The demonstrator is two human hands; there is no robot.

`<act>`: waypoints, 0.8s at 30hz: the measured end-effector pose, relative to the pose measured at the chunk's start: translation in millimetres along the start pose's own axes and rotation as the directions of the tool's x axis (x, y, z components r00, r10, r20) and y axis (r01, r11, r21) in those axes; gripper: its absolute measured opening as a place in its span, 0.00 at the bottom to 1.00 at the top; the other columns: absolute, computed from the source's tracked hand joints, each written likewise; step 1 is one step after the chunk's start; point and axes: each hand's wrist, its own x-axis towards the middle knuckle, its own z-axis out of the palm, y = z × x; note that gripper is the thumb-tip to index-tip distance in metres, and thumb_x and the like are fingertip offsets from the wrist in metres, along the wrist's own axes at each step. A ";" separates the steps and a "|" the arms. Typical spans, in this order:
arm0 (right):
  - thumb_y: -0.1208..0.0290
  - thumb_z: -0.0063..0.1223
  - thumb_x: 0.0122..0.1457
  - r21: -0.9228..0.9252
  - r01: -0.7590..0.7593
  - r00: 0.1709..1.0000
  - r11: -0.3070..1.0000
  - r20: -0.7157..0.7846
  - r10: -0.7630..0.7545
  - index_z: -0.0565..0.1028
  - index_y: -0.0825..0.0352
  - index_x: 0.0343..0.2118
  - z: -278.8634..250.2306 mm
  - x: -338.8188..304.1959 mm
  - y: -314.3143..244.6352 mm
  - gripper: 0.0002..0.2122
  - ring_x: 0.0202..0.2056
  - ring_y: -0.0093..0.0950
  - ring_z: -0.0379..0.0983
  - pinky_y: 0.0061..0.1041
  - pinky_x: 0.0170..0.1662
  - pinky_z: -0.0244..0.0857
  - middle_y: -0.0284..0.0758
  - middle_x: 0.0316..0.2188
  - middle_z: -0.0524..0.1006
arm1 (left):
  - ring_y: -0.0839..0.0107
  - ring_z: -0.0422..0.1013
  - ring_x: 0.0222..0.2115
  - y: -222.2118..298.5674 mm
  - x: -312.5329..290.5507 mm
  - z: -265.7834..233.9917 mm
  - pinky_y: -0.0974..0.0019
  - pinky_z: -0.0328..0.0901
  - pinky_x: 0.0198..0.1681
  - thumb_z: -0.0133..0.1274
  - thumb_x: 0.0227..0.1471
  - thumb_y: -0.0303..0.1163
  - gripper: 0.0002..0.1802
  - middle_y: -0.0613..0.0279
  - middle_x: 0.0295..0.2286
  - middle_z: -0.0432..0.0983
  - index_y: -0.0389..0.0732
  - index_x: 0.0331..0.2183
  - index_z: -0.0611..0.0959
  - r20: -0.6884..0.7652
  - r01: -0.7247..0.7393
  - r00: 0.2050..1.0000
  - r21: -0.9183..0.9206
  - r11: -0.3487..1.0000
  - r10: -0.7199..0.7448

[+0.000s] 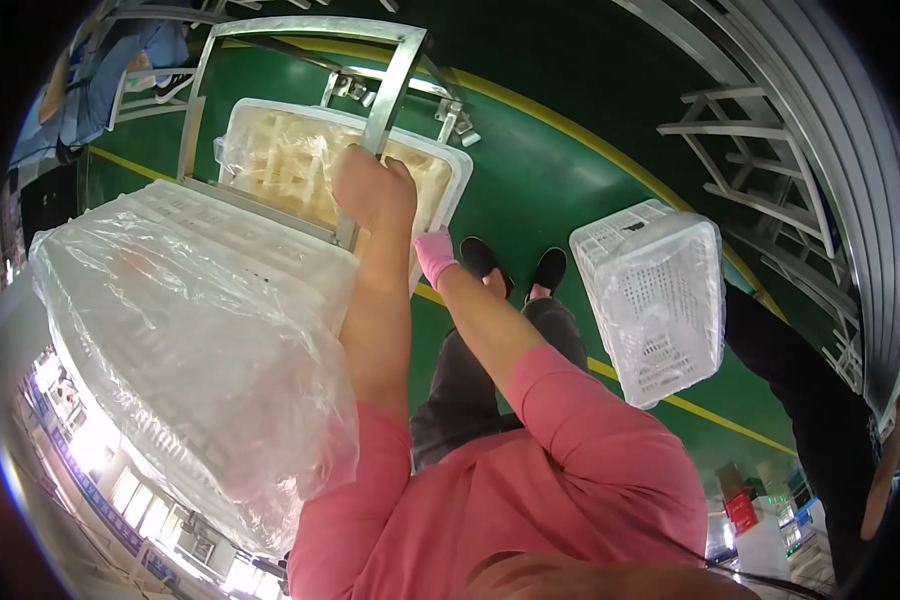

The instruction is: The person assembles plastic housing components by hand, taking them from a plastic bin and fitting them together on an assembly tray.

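The person (530, 500) is wearing a pink shirt (460, 520) with short sleeves (560, 405), dark grey trousers (460, 390) and black shoes (551, 268); a pink glove (435, 262) is covering the right hand (434, 254).

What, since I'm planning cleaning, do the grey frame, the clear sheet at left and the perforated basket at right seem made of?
Frame: probably bare metal, perhaps steel; grey bars with bright reflections. Clear sheet: likely thin plastic film, glossy; wrinkles and glints. Basket: apparently moulded white plastic, finish unclear; evenly perforated walls.
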 end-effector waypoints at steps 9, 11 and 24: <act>0.78 0.49 0.35 0.854 -0.105 0.992 0.509 0.056 0.111 0.69 0.75 0.32 -83.8 -65.0 -16.3 0.16 0.27 0.29 0.68 0.24 0.32 0.62 0.36 0.26 0.72 | 0.58 0.66 0.29 -43.3 0.6 5.7 0.56 0.61 0.29 0.52 0.35 0.37 0.22 0.56 0.25 0.67 0.38 0.34 0.67 -0.015 -0.032 0.999 0.051 0.998 0.033; 0.77 0.49 0.35 0.831 -0.173 0.976 0.529 0.074 0.203 0.69 0.76 0.31 -117.1 -76.5 2.1 0.15 0.25 0.29 0.68 0.25 0.29 0.62 0.38 0.23 0.72 | 0.58 0.66 0.28 -44.3 2.3 5.8 0.57 0.61 0.29 0.52 0.35 0.37 0.23 0.56 0.25 0.67 0.37 0.35 0.66 -0.025 -0.037 0.999 0.049 0.998 0.038; 0.73 0.47 0.34 0.434 -0.263 0.950 0.862 -0.038 0.309 0.71 0.72 0.12 -257.8 22.5 199.6 0.06 0.18 0.31 0.69 0.29 0.21 0.61 0.42 0.15 0.73 | 0.51 0.59 0.43 -47.4 -35.0 -21.1 0.53 0.54 0.45 0.54 0.34 0.32 0.32 0.47 0.40 0.63 0.35 0.45 0.64 -0.166 -0.320 0.943 -0.217 0.922 0.289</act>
